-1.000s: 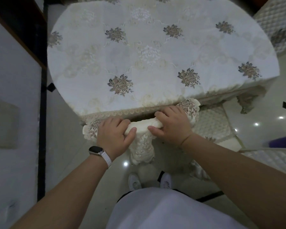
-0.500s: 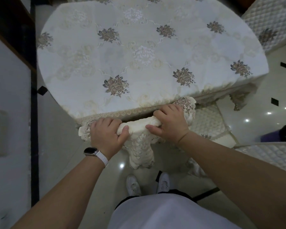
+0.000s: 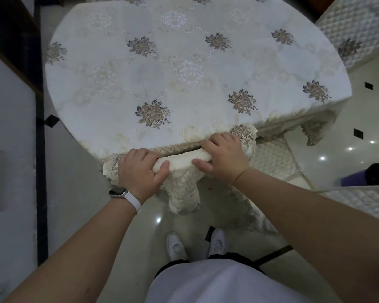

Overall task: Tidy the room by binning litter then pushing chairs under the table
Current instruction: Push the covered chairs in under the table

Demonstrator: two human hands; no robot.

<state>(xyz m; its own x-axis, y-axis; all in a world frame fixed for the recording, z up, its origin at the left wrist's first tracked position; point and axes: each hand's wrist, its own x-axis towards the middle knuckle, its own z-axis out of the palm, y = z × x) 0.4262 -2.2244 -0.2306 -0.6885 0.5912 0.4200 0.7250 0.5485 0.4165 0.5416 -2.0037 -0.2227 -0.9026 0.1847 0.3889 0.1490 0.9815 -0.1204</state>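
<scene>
Hands grip the top rail of a chair back, seen from above by the person wearing the camera. The left hand (image 3: 140, 171), with a white watch (image 3: 123, 194) on its wrist, is clenched over the rail's left part, thumb underneath. The right hand (image 3: 224, 157) is clenched over the right part in the same way. The chair (image 3: 182, 171) wears a cream lace cover that hangs down between the hands, and its back touches or nearly touches the near edge of the bench (image 3: 184, 84). That two-handed hold suits pushing the chair straight in, and it looks close to fully tucked under; its seat is hidden. The bench is oval, under a pale cloth embroidered with flower clusters, and nothing lies on it. A second chair (image 3: 274, 156) with a quilted seat stands at the near right edge, partly tucked under. No bin or other container is in view, and no litter shows on the tiled floor (image 3: 228, 215).
</scene>
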